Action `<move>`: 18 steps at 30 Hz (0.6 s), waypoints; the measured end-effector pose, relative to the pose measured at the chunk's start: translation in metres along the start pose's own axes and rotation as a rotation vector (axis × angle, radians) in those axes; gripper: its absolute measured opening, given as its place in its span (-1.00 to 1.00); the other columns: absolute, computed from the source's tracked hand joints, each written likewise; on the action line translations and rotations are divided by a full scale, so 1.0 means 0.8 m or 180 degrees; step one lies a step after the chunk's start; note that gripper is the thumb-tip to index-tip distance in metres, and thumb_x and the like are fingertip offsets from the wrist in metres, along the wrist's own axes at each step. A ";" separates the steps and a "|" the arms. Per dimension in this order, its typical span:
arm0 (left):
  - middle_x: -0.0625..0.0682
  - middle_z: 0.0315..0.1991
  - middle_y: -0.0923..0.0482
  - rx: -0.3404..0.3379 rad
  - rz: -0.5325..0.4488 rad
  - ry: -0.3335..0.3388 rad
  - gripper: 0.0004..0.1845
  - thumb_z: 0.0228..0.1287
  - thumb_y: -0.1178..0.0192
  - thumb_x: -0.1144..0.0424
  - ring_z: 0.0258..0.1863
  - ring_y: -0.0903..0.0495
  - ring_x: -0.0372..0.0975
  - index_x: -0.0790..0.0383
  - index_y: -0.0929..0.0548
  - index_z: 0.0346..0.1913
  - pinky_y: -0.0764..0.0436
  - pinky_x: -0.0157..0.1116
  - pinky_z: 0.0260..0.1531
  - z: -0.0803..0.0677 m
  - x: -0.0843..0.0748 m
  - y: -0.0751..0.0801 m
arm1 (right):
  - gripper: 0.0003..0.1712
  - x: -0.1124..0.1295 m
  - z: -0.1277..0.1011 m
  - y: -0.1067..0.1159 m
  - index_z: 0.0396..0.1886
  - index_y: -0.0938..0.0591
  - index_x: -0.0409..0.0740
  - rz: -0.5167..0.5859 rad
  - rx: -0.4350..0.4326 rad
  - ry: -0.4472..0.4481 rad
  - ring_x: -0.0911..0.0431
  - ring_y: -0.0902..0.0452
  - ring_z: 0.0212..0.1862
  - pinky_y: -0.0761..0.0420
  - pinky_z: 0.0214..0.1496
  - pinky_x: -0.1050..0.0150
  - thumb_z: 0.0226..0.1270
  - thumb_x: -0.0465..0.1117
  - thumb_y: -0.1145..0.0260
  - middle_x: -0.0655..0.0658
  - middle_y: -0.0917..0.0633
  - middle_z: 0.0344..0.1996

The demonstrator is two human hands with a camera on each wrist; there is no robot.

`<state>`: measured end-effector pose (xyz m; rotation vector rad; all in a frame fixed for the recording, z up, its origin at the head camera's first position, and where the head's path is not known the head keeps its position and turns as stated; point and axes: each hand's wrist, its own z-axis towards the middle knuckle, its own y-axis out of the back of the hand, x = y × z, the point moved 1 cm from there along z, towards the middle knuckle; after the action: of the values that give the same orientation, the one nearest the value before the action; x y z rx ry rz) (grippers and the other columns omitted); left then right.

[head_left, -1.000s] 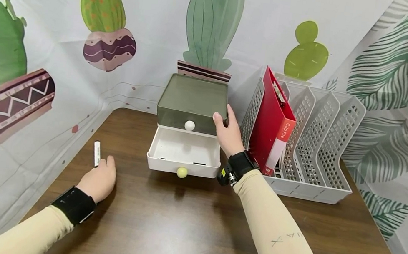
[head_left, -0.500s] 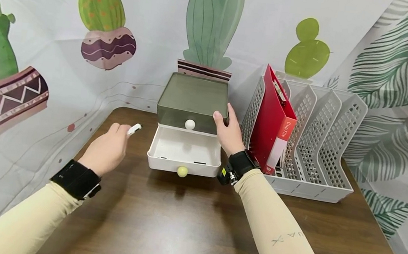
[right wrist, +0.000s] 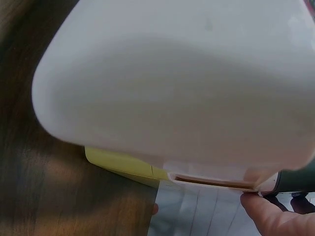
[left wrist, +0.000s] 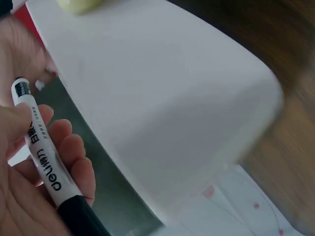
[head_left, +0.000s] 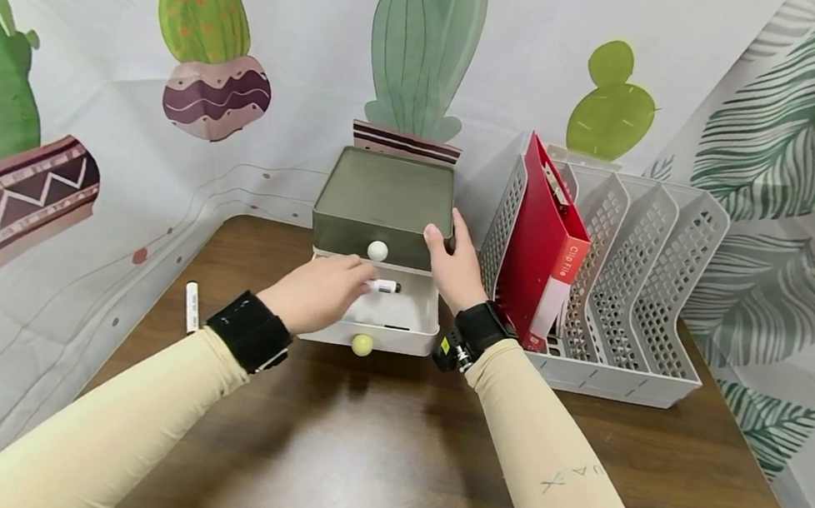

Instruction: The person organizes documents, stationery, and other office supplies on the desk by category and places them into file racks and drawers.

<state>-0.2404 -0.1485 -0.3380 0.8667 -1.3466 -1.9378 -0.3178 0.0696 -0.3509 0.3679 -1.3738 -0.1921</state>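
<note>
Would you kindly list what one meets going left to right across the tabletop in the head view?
Marker on the table → left hand holding a marker → right hand → red clip file → grey file rack.

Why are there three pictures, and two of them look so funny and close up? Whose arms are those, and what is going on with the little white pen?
Those are a person's own two arms. The person wears three cameras: one on the head, looking down at the table, and one on each wrist, so those two pictures are very close and blurry.

The left hand holds a white marker with a black cap over the open white drawer. The left wrist picture shows the same marker lying across the fingers.

The right hand rests against the corner of the green box on top of the drawer. The right wrist picture shows mostly the drawer's white side.

Also on the table: another marker on the left, and a grey file rack with a red folder.
</note>
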 end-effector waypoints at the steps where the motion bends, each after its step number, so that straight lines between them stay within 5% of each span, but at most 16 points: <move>1: 0.16 -0.05 -0.67 0.0014 0.0034 -0.0071 -0.81 0.61 -0.15 0.31 -0.05 -0.71 0.06 0.30 -0.64 0.12 -0.68 0.04 0.04 0.005 -0.004 -0.003 | -0.15 -0.001 0.000 0.000 0.78 0.03 0.07 -0.0005 -0.0007 0.0000 -0.09 -0.13 0.66 -0.22 0.65 -0.07 0.73 0.17 -0.07 -0.18 -0.09 0.71; 8: 0.13 -0.09 -0.64 0.0048 0.0186 -0.0240 -0.84 0.61 -0.18 0.28 -0.05 -0.68 0.05 0.27 -0.63 0.08 -0.68 0.03 -0.02 0.019 -0.016 -0.017 | -0.14 -0.001 0.001 0.000 0.78 0.04 0.08 -0.0022 -0.0012 0.0014 -0.09 -0.13 0.66 -0.23 0.64 -0.07 0.73 0.17 -0.07 -0.16 -0.08 0.72; 18: 0.14 -0.06 -0.63 0.0145 0.0171 -0.0201 -0.82 0.63 -0.15 0.26 -0.08 -0.66 0.05 0.25 -0.61 0.11 -0.68 0.01 -0.02 0.024 -0.021 -0.021 | -0.14 -0.001 0.000 0.001 0.78 0.04 0.06 0.0019 -0.0004 0.0049 -0.10 -0.17 0.64 -0.27 0.62 -0.06 0.73 0.16 -0.07 -0.19 -0.11 0.71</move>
<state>-0.2478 -0.1202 -0.3461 0.7883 -1.4413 -1.9145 -0.3177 0.0704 -0.3512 0.3635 -1.3593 -0.1848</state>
